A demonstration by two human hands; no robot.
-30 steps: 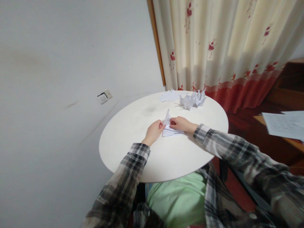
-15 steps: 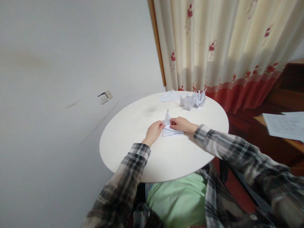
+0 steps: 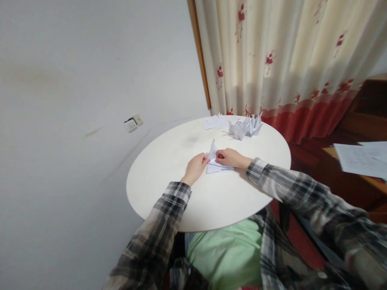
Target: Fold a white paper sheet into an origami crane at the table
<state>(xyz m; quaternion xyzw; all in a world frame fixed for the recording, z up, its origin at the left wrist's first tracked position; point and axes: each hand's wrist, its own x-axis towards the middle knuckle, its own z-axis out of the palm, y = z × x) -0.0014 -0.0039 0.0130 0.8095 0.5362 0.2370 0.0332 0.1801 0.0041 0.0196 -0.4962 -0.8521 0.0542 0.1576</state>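
A white sheet of folded paper [image 3: 216, 166] lies on the round white table [image 3: 163, 177], with a narrow pointed flap standing up at its far side. At the flap's left base, my left hand [image 3: 196, 166] pinches the paper's edge between thumb and fingers. My right hand [image 3: 229, 157] is closed on the right side of the same flap, its fingers curled over the paper. The folded layers near me lie flat on the tabletop. Part of the creases is hidden under my fingers.
Several folded white paper shapes [image 3: 246, 127] stand at the table's far right. Flat white paper [image 3: 215, 122] lies beside them near the far edge. A wall with a socket [image 3: 130, 125] is on the left, a curtain [image 3: 250, 56] behind. Printed sheets [image 3: 361, 159] rest on furniture at right.
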